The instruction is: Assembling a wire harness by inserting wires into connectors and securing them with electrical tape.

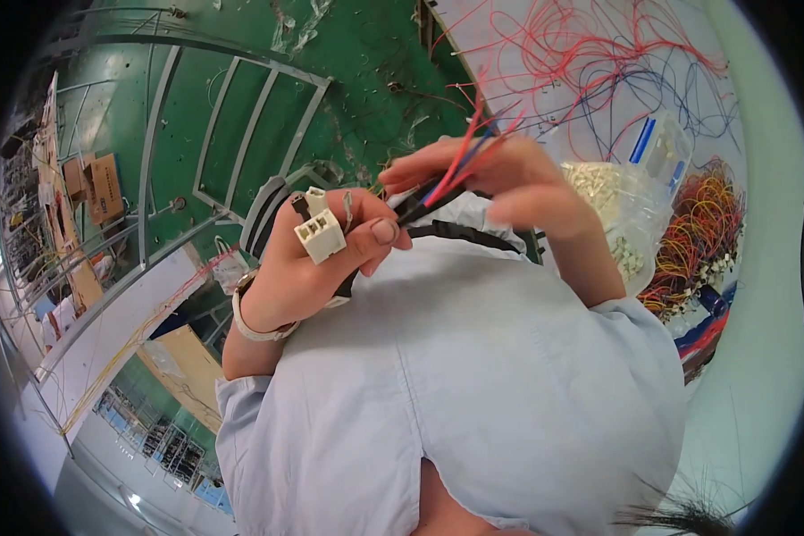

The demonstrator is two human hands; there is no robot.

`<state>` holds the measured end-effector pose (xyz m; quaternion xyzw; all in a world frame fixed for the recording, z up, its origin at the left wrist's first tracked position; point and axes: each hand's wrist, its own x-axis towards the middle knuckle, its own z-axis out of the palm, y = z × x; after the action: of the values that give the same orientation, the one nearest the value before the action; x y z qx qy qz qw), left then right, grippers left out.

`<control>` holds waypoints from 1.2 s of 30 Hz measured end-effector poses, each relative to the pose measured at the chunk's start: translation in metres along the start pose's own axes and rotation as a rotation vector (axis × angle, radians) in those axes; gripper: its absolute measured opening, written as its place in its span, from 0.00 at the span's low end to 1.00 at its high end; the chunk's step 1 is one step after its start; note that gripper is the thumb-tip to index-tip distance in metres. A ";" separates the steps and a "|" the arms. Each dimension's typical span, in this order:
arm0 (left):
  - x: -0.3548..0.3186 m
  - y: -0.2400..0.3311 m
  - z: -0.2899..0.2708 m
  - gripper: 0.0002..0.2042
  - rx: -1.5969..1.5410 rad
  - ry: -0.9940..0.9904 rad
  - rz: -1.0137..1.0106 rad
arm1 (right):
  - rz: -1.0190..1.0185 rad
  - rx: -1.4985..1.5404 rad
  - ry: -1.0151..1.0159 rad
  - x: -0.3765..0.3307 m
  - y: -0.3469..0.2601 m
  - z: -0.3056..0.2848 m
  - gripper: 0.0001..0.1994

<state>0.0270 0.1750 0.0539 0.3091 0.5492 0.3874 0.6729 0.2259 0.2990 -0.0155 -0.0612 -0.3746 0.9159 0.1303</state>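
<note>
My left hand (pixel 308 263) is closed in front of my chest, its thumb and forefinger pinching a black-sleeved wire harness (pixel 411 212). Red and blue wires (pixel 460 165) fan out of the sleeve toward the upper right. A white plastic connector (pixel 321 236) with open slots rests against the back of the same hand, and a smaller dark plug and a pale one sit beside it. Close to the wires, my right hand (pixel 531 183) is stretched out, thumb apart from the fingers and blurred. The wires pass in front of its palm; no grip on them shows.
At the upper right, a pale table (pixel 545 58) bears tangled red and blue wires. Bags of small white connectors (pixel 598 192), a clear box (pixel 665 147) and bundled yellow-red wires (pixel 701 237) lie by my right arm. A metal frame (pixel 241 134) stands on the green floor at left.
</note>
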 end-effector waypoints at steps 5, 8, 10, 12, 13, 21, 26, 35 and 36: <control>0.004 -0.001 0.000 0.08 -0.008 0.087 0.017 | -0.055 -0.508 0.174 0.011 0.015 0.021 0.39; 0.004 -0.002 -0.002 0.07 -0.038 0.115 0.014 | -0.049 -0.528 0.254 0.015 0.013 0.025 0.31; 0.005 -0.001 -0.003 0.07 -0.052 0.127 0.017 | -0.049 -0.627 0.227 0.016 0.010 0.026 0.26; 0.005 -0.002 -0.005 0.08 -0.069 0.137 0.021 | -0.013 -0.502 0.198 0.016 0.012 0.023 0.24; 0.005 -0.004 -0.009 0.08 -0.100 0.110 0.005 | 0.019 -0.377 0.168 0.016 0.014 0.021 0.22; 0.004 -0.006 -0.011 0.09 -0.212 -0.007 -0.199 | -0.315 -0.528 0.410 0.036 0.032 0.015 0.30; -0.004 -0.006 -0.009 0.09 -0.248 0.039 -0.142 | -0.133 0.041 0.015 0.028 0.015 0.016 0.23; -0.009 -0.008 -0.015 0.09 -0.065 0.120 -0.064 | -0.009 -0.197 0.014 0.019 0.004 0.006 0.21; -0.011 -0.006 -0.013 0.09 -0.107 0.123 -0.079 | -0.040 -0.329 -0.017 0.019 0.005 -0.001 0.23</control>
<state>0.0148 0.1626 0.0512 0.2263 0.5799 0.4075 0.6681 0.2069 0.3018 -0.0198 -0.0665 -0.5217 0.8400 0.1338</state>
